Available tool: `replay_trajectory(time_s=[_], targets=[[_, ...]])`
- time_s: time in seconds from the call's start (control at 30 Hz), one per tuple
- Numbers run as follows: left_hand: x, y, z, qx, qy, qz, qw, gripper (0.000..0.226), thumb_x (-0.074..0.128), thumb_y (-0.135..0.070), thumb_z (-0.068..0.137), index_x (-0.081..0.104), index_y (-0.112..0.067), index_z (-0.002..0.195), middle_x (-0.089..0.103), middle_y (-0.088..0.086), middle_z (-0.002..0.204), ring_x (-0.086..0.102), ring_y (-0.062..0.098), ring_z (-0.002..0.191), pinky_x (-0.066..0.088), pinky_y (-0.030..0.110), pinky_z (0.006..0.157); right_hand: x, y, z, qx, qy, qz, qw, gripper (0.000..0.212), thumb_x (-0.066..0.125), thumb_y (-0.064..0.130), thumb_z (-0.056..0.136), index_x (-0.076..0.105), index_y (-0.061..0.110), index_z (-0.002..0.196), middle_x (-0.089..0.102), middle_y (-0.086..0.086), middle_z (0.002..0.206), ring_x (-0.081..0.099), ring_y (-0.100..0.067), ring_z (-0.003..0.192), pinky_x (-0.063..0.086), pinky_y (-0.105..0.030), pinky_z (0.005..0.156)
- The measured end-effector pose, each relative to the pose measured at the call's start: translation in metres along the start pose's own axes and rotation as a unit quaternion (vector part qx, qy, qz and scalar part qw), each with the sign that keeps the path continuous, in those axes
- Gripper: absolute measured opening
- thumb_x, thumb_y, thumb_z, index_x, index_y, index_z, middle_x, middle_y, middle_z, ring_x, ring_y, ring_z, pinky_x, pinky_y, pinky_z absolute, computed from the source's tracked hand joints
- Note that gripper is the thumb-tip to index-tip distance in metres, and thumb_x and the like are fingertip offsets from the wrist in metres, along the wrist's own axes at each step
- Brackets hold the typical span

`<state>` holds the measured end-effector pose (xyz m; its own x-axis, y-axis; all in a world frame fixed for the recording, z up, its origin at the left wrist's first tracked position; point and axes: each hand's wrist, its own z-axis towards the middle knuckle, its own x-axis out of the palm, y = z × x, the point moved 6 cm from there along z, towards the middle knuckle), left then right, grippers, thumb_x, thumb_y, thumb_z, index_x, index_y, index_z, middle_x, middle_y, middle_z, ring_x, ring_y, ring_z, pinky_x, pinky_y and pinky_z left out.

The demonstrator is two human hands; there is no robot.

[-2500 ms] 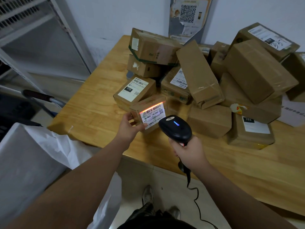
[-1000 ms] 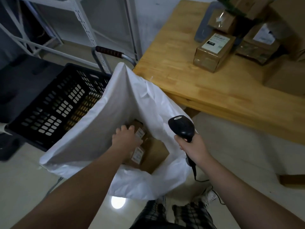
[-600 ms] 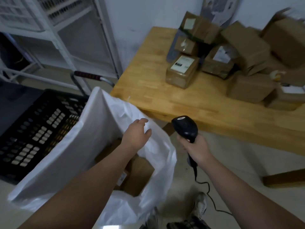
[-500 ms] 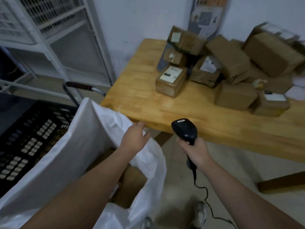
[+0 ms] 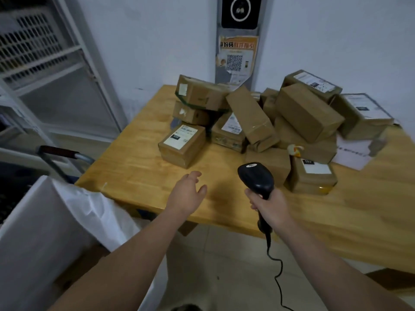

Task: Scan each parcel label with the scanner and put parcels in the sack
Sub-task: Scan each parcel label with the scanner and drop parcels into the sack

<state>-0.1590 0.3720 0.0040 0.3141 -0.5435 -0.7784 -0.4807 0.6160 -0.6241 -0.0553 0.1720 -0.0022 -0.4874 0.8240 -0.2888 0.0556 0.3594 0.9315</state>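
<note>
White sack [image 5: 45,232] is seen at lower left, mouth open, beside the desk [image 5: 139,167] corner. Left hand [image 5: 187,194] is held over the desk edge, grip open and empty, fingers spread toward a labelled parcel [image 5: 182,144]. Scanner [image 5: 256,179] is held upright in the right hand [image 5: 268,205], grip closed around its handle. Parcel pile [image 5: 292,117] is stacked behind, at the wall.

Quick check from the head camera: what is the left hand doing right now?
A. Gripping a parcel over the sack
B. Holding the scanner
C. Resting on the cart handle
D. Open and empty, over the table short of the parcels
D. The left hand is open with fingers spread and nothing in it, over the table short of the labelled parcel; the right hand holds the scanner.
</note>
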Motion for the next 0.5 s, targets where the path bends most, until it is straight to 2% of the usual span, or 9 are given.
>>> replay_trajectory(time_s=[0.17, 0.23, 0.3, 0.37, 0.43, 0.5], targets=[[-0.001, 0.006, 0.033, -0.037, -0.014, 0.008, 0.999, 0.048, 0.055, -0.031, 0.096, 0.044, -0.015, 0.14, 0.052, 0.005, 0.133, 0.052, 0.02, 0.118, 0.041, 0.027, 0.089, 0.01, 0.012, 0.039, 0.0, 0.029, -0.012, 1.0, 0.018, 0.069, 0.02, 0.088, 0.066, 0.003, 0.089, 0.061, -0.011, 0.071, 0.062, -0.02, 0.066, 0.049, -0.035, 0.071], [-0.007, 0.014, 0.054, -0.044, -0.018, 0.031, 0.998, 0.049, 0.057, -0.031, 0.095, 0.046, -0.012, 0.139, 0.052, 0.009, 0.132, 0.051, 0.024, 0.119, 0.041, 0.029, 0.091, 0.025, 0.019, 0.059, -0.002, 0.041, -0.011, 0.999, 0.02, 0.068, 0.019, 0.088, 0.066, 0.0, 0.091, 0.061, -0.012, 0.07, 0.062, -0.024, 0.069, 0.05, -0.038, 0.073], [-0.015, 0.022, 0.08, -0.048, -0.03, 0.064, 0.996, 0.051, 0.06, -0.032, 0.092, 0.047, -0.01, 0.137, 0.05, 0.013, 0.131, 0.047, 0.029, 0.121, 0.04, 0.033, 0.095, 0.044, 0.028, 0.079, -0.004, 0.058, -0.012, 0.998, 0.019, 0.068, 0.023, 0.088, 0.067, 0.004, 0.093, 0.062, -0.008, 0.069, 0.064, -0.025, 0.071, 0.053, -0.041, 0.075], [-0.024, 0.032, 0.109, -0.068, -0.032, 0.102, 0.992, 0.06, 0.061, -0.039, 0.089, 0.043, -0.011, 0.139, 0.043, 0.015, 0.135, 0.04, 0.034, 0.126, 0.035, 0.038, 0.103, 0.061, 0.038, 0.101, 0.011, 0.062, -0.008, 0.998, 0.019, 0.068, 0.027, 0.087, 0.067, 0.008, 0.088, 0.062, -0.004, 0.064, 0.064, -0.021, 0.067, 0.053, -0.038, 0.073], [-0.032, 0.041, 0.137, -0.091, -0.025, 0.145, 0.985, 0.074, 0.061, -0.049, 0.085, 0.034, -0.013, 0.144, 0.033, 0.016, 0.143, 0.031, 0.035, 0.132, 0.028, 0.04, 0.11, 0.076, 0.046, 0.121, 0.035, 0.055, -0.001, 0.998, 0.026, 0.068, 0.03, 0.087, 0.062, 0.009, 0.073, 0.058, 0.0, 0.057, 0.061, -0.016, 0.061, 0.049, -0.032, 0.067], [-0.039, 0.048, 0.164, -0.103, -0.013, 0.177, 0.979, 0.088, 0.064, -0.057, 0.08, 0.026, -0.016, 0.147, 0.023, 0.017, 0.15, 0.021, 0.036, 0.138, 0.023, 0.042, 0.113, 0.092, 0.053, 0.14, 0.058, 0.048, 0.01, 0.997, 0.031, 0.067, 0.03, 0.087, 0.057, 0.013, 0.064, 0.054, 0.001, 0.054, 0.058, -0.018, 0.061, 0.047, -0.031, 0.067]])
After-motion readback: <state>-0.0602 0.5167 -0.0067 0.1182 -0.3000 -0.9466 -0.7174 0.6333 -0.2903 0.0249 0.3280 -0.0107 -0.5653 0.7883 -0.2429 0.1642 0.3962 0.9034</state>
